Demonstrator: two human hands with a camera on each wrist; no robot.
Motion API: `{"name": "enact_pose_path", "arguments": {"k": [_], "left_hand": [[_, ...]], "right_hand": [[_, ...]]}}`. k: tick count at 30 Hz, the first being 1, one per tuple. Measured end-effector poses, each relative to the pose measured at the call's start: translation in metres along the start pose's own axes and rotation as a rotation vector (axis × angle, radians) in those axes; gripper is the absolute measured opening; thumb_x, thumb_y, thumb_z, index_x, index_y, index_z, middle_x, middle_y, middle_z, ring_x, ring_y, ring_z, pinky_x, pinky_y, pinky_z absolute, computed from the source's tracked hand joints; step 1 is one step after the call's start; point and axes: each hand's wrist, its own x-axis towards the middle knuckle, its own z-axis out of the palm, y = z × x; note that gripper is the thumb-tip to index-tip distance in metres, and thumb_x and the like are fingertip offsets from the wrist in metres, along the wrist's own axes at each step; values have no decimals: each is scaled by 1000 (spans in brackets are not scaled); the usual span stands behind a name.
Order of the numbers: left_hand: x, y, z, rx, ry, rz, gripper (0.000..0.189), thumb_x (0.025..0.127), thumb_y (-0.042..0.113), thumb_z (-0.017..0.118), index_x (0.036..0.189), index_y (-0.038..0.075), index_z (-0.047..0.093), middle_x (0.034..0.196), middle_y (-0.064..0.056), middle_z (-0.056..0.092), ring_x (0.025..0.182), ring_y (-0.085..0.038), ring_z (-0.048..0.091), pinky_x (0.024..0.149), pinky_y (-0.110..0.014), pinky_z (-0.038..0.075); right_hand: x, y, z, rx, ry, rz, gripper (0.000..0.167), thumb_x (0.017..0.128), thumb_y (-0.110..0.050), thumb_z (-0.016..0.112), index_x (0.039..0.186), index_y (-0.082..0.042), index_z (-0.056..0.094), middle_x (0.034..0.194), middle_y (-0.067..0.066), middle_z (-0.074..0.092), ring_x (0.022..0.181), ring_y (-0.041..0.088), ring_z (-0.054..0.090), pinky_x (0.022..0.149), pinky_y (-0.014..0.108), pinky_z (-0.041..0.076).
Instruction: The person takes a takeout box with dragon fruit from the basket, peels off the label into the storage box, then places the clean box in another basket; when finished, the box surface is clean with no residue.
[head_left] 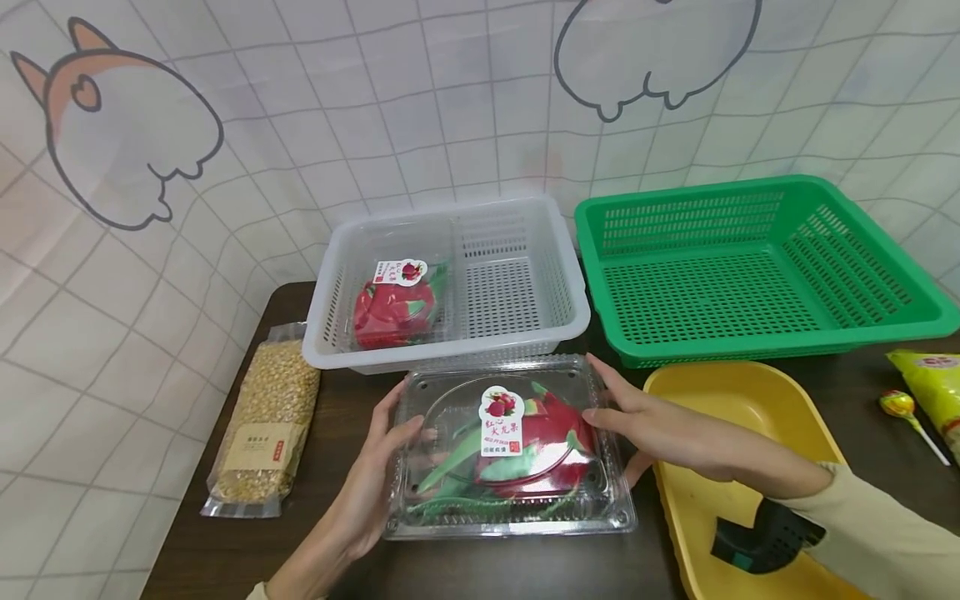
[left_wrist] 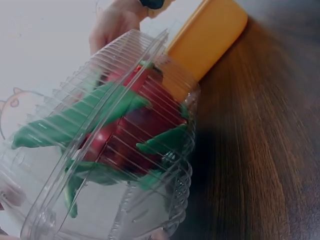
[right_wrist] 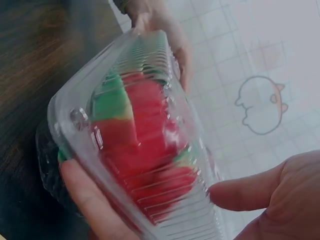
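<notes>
A clear plastic clamshell box [head_left: 450, 400] with a red and green dragon fruit [head_left: 551, 433] inside is held between both hands, in front of the white basket. A white label with a fruit picture sticks to its lid. My left hand [head_left: 367, 475] grips the box's left side, thumb over the top edge. On the opposite side my right hand [head_left: 637, 417] grips it, the thumb on the lid and other fingers along the side. In the right wrist view the dragon fruit [right_wrist: 150, 120] shows through the ribbed wall. The left wrist view has the box tilted above the dark wood table [left_wrist: 250, 150].
Behind, a white basket [head_left: 573, 325] holds another boxed dragon fruit [head_left: 397, 308] on its left. A green basket [head_left: 795, 333] stands to the right. A yellow tray [head_left: 697, 500] contains a black object [head_left: 768, 537]. Grain bag [head_left: 266, 417] lies left; lollipop [head_left: 897, 405] and yellow packet [head_left: 933, 383] right.
</notes>
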Motion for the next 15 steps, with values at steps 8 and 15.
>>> {"name": "enact_pose_path", "arguments": {"k": [8, 15], "left_hand": [[6, 0, 2, 25, 10, -6, 67, 107, 43, 50, 162, 38, 13, 146, -22, 35, 127, -38, 53, 90, -56, 53], [11, 0, 1, 66, 11, -17, 68, 107, 44, 50, 162, 38, 11, 144, -23, 36, 121, -37, 57, 93, -58, 49]], "right_hand": [[2, 1, -1, -31, 9, 21, 82, 113, -22, 40, 164, -15, -24, 168, 30, -21, 71, 36, 72, 115, 72, 26], [2, 6, -3, -22, -6, 22, 83, 113, -18, 41, 163, -12, -25, 163, 43, -9, 79, 38, 74, 112, 72, 32]]}}
